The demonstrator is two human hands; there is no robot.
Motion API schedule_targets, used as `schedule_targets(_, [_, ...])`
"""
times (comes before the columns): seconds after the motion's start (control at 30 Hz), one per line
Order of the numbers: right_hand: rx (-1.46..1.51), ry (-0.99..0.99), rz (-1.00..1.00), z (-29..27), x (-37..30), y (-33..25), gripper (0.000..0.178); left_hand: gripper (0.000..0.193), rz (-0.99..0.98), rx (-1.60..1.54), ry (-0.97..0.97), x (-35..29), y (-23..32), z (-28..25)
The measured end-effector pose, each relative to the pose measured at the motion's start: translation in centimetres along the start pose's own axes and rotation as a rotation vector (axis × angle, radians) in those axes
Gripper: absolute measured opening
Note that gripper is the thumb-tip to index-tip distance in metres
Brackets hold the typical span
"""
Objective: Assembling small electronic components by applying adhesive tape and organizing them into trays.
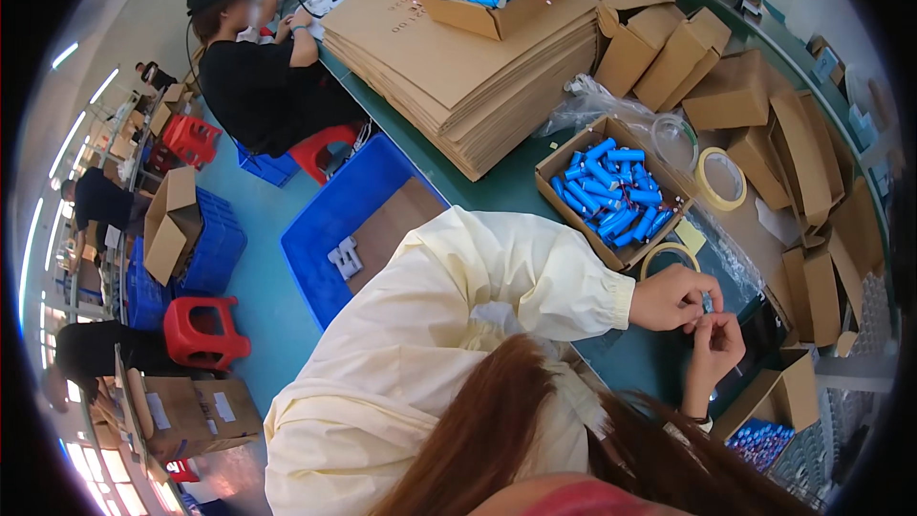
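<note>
Pinched fingers bring my left hand (pixel 673 298) and my right hand (pixel 716 349) together over the table at the right. Between the fingertips is a small pale-bluish piece (pixel 707 304), too small to make out. A cream sleeve covers my left arm, and a dark band circles my right wrist. Just beyond my left hand lies a yellow tape roll (pixel 669 247). Farther back is an open cardboard box (pixel 576 229) full of blue cylindrical cells (pixel 611 186). Near my right wrist stands another cardboard box (pixel 795 397) of small blue-and-red cylinders (pixel 759 441).
A tall stack of flat cardboard (pixel 458 57) carries another box of blue cells (pixel 492 19). Several empty cartons (pixel 735 91) crowd the right side beside a tape roll (pixel 734 199). A blue tub (pixel 315 229) stands left of the table. A person (pixel 258 76) sits farther off, near red stools (pixel 205 333).
</note>
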State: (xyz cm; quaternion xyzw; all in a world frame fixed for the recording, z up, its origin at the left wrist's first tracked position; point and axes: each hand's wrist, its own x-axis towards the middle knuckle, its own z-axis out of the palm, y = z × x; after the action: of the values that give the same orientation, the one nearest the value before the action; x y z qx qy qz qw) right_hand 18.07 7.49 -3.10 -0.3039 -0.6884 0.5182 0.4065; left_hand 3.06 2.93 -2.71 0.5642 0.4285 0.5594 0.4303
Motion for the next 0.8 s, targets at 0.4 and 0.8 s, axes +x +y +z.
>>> schedule_targets(0.4, [0.055, -0.097, 0.093, 0.4, 0.3, 0.8, 0.007, 0.016, 0.042, 0.128, 0.069, -0.4, -0.6, -0.1])
schedule_targets(0.8, [0.024, -0.065, 0.12, 1.1, -0.3, 1.1, 0.002, 0.019, -0.117, -0.176, 0.076, -0.8, -0.9, 0.2])
